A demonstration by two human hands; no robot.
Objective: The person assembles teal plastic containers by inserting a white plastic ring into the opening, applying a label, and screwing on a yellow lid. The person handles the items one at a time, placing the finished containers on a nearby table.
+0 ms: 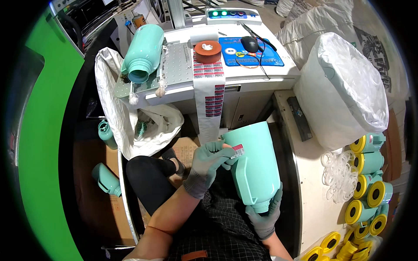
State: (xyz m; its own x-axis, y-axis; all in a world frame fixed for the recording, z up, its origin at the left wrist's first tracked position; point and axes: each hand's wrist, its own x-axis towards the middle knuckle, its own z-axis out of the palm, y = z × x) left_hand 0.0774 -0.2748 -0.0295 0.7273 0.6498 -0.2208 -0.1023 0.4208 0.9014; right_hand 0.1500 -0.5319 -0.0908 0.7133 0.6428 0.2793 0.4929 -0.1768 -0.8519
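A mint-green thermos jug [259, 161] lies tilted over my lap, its wide end away from me and its narrow neck toward me. My right hand [264, 217], in a grey glove, grips it round the neck end. Pinched in my gloved left hand [208, 165] is a small red-and-white sticker [237, 151], held against the jug's side just above the handle [242, 180]. Some left fingertips are hidden behind the sticker and handle. Beyond my hands, a long strip of similar stickers [213, 102] hangs over the table's front edge.
Another mint-green jug [143, 50] rests on a perforated metal plate [179, 65]. A tape roll [207, 52] and mouse [250, 44] sit on the white table. A white sack [150, 135] hangs left. Rightward are a bulging sack [339, 87], white rings [337, 174] and yellow-capped pieces [368, 163].
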